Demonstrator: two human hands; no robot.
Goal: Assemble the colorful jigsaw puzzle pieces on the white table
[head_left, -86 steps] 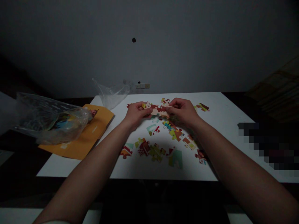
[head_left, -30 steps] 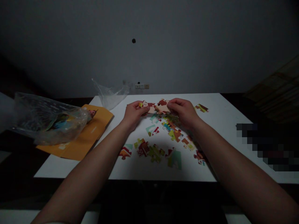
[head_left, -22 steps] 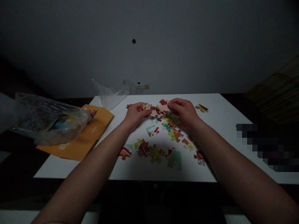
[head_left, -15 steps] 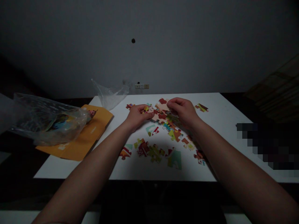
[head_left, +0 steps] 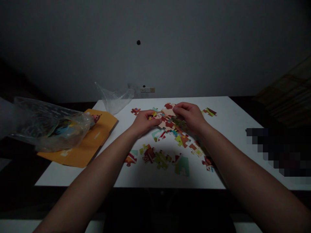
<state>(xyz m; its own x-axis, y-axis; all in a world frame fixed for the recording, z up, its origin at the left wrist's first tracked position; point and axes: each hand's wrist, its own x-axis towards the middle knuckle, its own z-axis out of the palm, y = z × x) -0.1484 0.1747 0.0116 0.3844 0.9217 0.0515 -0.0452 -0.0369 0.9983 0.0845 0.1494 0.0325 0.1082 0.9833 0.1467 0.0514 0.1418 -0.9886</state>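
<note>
My left hand (head_left: 145,123) is closed on a cream puzzle piece with red-brown patches (head_left: 166,124), its thumb lying on top. Between the pinched fingers of my right hand (head_left: 189,115) is a second cream puzzle piece with a red-brown patch (head_left: 169,108). The two pieces meet or overlap just above the tabletop; whether they are locked together I cannot tell. Loose puzzle pieces lie under and in front of my hands, among them a dark red barn piece (head_left: 148,156), a green one (head_left: 162,160) and a pale teal one (head_left: 182,165).
On the left of the white table (head_left: 97,178), a clear plastic bag (head_left: 51,129) with colourful contents rests on an orange envelope (head_left: 102,136). Another clear bag (head_left: 115,100) lies at the back edge by the wall. Single pieces sit at the far left (head_left: 135,111) and the far right (head_left: 210,112).
The two cream pieces have tilted and shifted slightly against each other, the left one a little lower. Both hands keep hold and have hardly moved.
</note>
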